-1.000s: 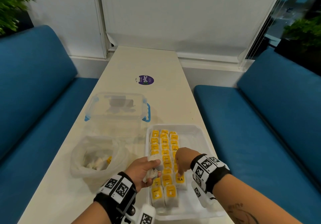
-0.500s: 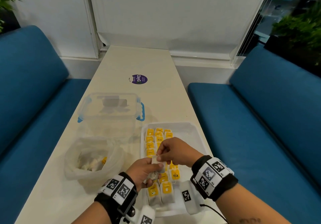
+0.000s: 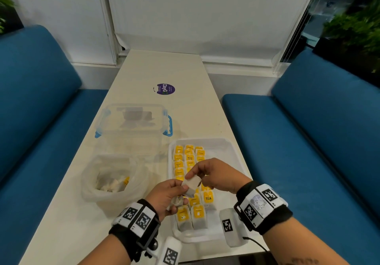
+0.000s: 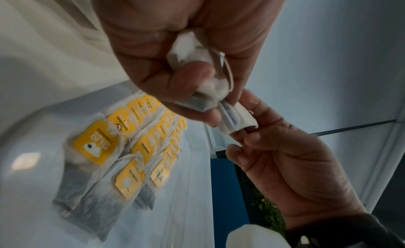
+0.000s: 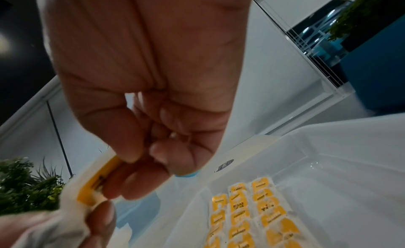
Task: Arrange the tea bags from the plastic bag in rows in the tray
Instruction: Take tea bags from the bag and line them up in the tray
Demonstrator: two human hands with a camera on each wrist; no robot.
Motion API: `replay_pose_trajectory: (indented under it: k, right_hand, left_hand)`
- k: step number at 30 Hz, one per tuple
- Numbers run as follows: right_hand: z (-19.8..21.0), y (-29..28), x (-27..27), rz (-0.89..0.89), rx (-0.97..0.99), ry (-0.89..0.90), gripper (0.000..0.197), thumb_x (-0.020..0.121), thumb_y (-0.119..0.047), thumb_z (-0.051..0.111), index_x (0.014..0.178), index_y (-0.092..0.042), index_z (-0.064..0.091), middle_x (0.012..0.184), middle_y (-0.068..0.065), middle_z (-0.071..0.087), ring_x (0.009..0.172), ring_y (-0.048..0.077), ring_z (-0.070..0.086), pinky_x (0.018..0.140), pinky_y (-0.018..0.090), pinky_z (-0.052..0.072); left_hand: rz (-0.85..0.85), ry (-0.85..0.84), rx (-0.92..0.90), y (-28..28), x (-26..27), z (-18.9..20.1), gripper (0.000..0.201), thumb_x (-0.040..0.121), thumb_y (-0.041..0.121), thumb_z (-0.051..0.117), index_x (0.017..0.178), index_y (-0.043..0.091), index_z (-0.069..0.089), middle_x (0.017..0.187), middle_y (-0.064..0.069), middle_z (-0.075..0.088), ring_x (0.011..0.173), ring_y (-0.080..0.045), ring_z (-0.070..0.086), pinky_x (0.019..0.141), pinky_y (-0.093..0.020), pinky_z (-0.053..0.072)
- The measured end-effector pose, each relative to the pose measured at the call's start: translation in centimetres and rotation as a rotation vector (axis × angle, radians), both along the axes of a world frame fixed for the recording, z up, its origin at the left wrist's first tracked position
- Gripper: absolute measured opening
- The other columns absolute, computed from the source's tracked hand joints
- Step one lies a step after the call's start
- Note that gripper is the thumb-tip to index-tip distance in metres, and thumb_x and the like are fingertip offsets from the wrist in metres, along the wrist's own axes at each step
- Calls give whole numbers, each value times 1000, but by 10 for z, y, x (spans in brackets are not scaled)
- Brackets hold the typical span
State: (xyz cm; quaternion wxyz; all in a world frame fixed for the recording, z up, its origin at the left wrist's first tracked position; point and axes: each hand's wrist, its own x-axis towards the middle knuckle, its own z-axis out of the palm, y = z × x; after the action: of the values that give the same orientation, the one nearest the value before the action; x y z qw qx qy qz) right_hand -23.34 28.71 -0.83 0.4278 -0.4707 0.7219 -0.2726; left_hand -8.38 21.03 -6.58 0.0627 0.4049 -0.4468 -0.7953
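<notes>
Tea bag [image 3: 192, 183] held mid-air, lower centre of head view, between both hands & just above near half of tray [image 3: 236, 151]. Right hand [image 3: 218, 175] pinches upper right end w/ thumb & fingertips; in right wrist view yellow tag [image 5: 99, 180] sits under those fingers [image 5: 122, 186]. Left hand [image 3: 166, 196] curled round a crumpled bunch of other bags [image 4: 197, 75], and its thumb & forefinger also touch lower left end of same bag. So bag shared by both hands, neither clearly sole holder.

Long axis of bag runs lower left to upper right in head view, slanted vs. rows, which run straight up frame. Probably mid hand-over, left to right.

Tray at centre right of frame; three columns of yellow-tagged bags [image 3: 189, 158] fill its left part, right part bare. Open tray floor lies right of & below right hand, so right hand nearer to next slot; left hand sits over tray's left edge. Next move likely needs bag swung round in line w/ rows, tag end away from camera like the others, then down beside third column.

Plastic bag [image 3: 112, 179] at lower left, a few bags left inside. Clear box w/ blue clips [image 3: 133, 121] above it on table [image 3: 164, 67].
</notes>
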Motion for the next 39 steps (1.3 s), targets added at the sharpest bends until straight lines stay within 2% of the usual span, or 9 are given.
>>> replay_pose_trajectory:
  k: [3,7,10,13,23,29,31,36,39]
  right_hand:
    - [3,4,-3,15,-31,72,29,79,10,61,100,-6,72,64,-4,51,47,-3,46,50,7,37]
    - [2,7,-9,-120,-91,175,11,79,-11,73,86,-3,74,65,-9,61,58,-3,56,65,13,46]
    - [6,9,-10,-148,-78,167,13,80,-14,72,84,-2,74,65,-9,62,55,-4,56,54,2,41]
    - [3,7,-11,-126,30,367,17,85,-17,66,92,-3,73,66,-8,55,55,3,46,51,11,35]
    - [-22,10,-2,404,578,674,30,88,-14,61,113,2,65,119,16,64,107,27,59,97,37,46]
    - [-25,-1,12,600,691,746,33,90,-15,60,118,1,62,93,9,53,80,20,47,58,23,38]
    - [-25,-8,14,597,717,791,33,90,-13,60,120,2,61,94,11,51,75,22,47,56,24,36]
    - [-33,-20,9,481,708,778,30,88,-11,62,113,6,63,117,20,64,86,23,55,79,31,43]
    - [-35,-24,8,442,736,745,21,89,-9,61,102,8,64,121,19,63,109,28,62,92,34,47]
  left_hand:
    - [21,-11,1,2,3,0,3,88,9,58,89,12,59,71,-4,64,43,-9,58,35,-11,30]
    - [104,-38,-12,-1,9,-1,17,85,3,57,97,14,62,81,-4,66,47,-11,59,37,-13,29]
    - [140,-53,-3,-3,13,-1,21,84,1,56,99,15,61,89,-5,66,54,-13,62,37,-13,31]
    - [149,-63,-5,-2,13,-1,22,85,1,56,102,15,59,91,-5,65,63,-16,62,38,-14,33]
    - [161,-66,6,0,11,-2,21,85,0,56,100,15,57,91,-6,64,68,-19,62,37,-14,34]
    - [169,-72,10,0,11,-4,25,84,1,59,104,16,57,88,-5,63,69,-18,62,36,-14,35]
    - [171,-69,11,0,10,-4,25,84,1,59,105,15,56,88,-4,63,69,-17,62,36,-13,35]
    - [163,-63,0,-1,10,-5,26,84,2,59,106,15,57,88,-5,63,69,-17,63,36,-15,35]
    - [143,-56,-3,-2,11,-6,25,85,2,59,106,15,57,88,-5,64,69,-17,63,38,-15,35]
